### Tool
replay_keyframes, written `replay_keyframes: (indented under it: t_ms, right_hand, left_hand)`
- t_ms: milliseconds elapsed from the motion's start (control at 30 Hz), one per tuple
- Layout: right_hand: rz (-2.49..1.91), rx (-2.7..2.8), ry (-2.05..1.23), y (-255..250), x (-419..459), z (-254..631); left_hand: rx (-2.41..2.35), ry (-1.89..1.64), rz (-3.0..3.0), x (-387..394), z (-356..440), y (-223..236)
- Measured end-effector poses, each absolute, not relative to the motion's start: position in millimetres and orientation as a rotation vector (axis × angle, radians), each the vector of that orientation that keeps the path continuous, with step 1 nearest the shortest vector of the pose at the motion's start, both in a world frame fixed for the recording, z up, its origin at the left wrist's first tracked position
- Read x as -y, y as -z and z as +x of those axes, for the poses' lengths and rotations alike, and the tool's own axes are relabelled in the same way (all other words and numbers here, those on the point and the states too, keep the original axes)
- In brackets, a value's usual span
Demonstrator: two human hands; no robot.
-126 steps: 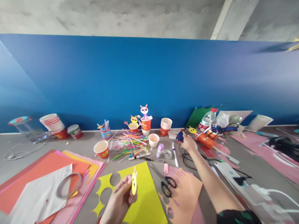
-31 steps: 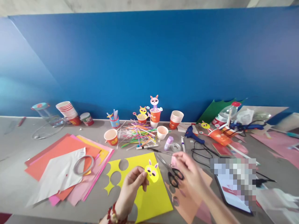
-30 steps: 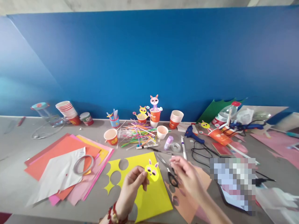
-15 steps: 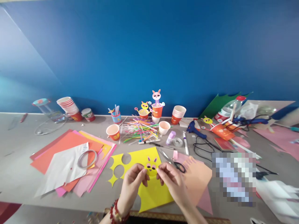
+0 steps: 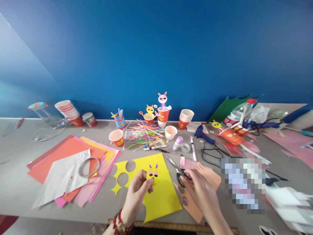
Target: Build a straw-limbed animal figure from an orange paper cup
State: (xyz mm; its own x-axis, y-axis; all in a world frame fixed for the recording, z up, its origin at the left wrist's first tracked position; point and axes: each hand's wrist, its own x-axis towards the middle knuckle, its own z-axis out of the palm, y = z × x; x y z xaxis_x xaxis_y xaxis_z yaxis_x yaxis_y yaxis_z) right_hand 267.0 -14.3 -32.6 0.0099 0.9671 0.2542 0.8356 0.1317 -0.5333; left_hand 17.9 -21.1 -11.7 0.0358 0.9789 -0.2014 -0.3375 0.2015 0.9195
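My left hand [image 5: 137, 192] pinches a small yellow paper animal face [image 5: 153, 173] with pink ears, held upright above the yellow sheet [image 5: 158, 195] with round cut-outs. My right hand [image 5: 198, 187] lies lower right of it, fingers spread, over the black-handled scissors [image 5: 179, 169] and the peach paper [image 5: 210, 178]. I cannot tell whether the fingers touch the scissor handles.
A stack of coloured sheets with a tape ring [image 5: 88, 166] lies at left. Behind: a straw pile [image 5: 144, 137], paper cups [image 5: 116, 137], cup animals [image 5: 163, 111], glue stick [image 5: 178, 143], marker [image 5: 192, 150], blue glue gun [image 5: 202, 133] with black cable, bottle [image 5: 238, 114].
My right hand has left the paper face and moved down right onto the scissors. The left hand still holds the face. Earlier the right hand reached back from the glue gun.
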Motion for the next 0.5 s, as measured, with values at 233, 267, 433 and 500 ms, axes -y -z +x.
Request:
replay_keyframes:
  t_ms: [233,267,433,500]
  right_hand:
    - [-1.833,2.024,-0.251,45,8,278]
    - [-1.824,2.026,-0.26,43,6,278]
    - [-1.772,1.969,-0.412,32,3,289]
    - [-1.797,1.899,-0.515,29,4,295]
  left_hand:
    - [-1.015,-1.173,0.778,18,22,8]
    - [-1.012,-1.172,0.771,18,22,7]
    - [-1.001,-1.184,0.774,16,21,9]
    - [-0.997,-1.193,0.766,16,21,10]
